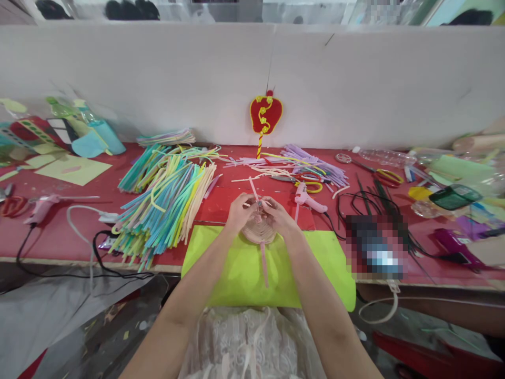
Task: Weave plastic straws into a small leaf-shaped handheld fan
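Observation:
A round pale pink piece of coiled pipe cleaners (257, 234) lies over the edge of the yellow-green sheet in front of me. My left hand (239, 211) grips its far left side, the fingers bent in a pinch. My right hand (281, 216) pinches the far right side, so the fingertips of both hands nearly meet at the top. One pink strip (264, 266) hangs from the disc toward me, and another pink strip (253, 187) sticks out beyond my fingers. What exactly lies between the fingertips is too small to make out.
Left of my hands lies a big heap of colored pipe cleaners (158, 200); purple ones (311, 160) lie behind. A pink glue gun (310, 201) and yellow-handled scissors (311, 186) are close on the right. A red fan-shaped ornament (266, 113) stands against the white partition (177, 79).

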`<state>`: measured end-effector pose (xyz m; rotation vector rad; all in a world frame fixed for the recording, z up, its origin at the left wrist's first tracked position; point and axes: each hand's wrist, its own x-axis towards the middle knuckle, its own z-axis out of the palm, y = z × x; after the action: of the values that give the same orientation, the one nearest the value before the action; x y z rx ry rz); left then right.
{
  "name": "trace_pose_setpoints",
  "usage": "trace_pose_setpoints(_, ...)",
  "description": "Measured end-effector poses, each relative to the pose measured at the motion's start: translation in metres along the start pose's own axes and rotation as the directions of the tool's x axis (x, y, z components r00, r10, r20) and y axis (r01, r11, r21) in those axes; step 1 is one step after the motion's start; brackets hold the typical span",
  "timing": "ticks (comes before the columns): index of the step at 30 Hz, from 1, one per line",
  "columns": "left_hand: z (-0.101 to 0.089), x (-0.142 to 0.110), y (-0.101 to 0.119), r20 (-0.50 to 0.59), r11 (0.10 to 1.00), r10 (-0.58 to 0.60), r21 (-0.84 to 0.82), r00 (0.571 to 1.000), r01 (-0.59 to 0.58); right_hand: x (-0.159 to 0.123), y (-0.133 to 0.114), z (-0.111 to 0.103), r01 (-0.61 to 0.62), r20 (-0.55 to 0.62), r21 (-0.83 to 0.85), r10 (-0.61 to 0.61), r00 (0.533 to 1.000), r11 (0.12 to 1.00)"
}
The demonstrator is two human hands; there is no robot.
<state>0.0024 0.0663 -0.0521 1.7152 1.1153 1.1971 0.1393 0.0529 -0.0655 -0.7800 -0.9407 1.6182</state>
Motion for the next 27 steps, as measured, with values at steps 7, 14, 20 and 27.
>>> trace_pose_setpoints(7,0.0021,-0.0012,-0.0007,-0.051,0.999,-0.05,-0.022,0.997,0.049,-0.0021,-0.0022,0.0039,-0.003,0.031,-0.042,0.004,1.0,0.999)
trace_pose_setpoints(14,0.0025,-0.0005,-0.0042,-0.107,0.995,-0.093,-0.038,0.99,0.089,0.0034,0.0029,0.004,0.092,-0.112,-0.159,-0.111,0.988,0.983)
trace_pose_setpoints(20,0.0047,-0.0015,-0.0045,-0.12,0.996,-0.08,-0.053,0.99,0.074,0.0072,0.0057,0.0035,0.188,-0.193,-0.404,-0.285,0.939,0.895)
trace_pose_setpoints(27,0.0062,-0.002,-0.0029,-0.184,0.994,-0.075,-0.091,0.98,0.059,0.0072,0.0066,0.0049,0.171,-0.195,-0.372,-0.257,0.947,0.912)
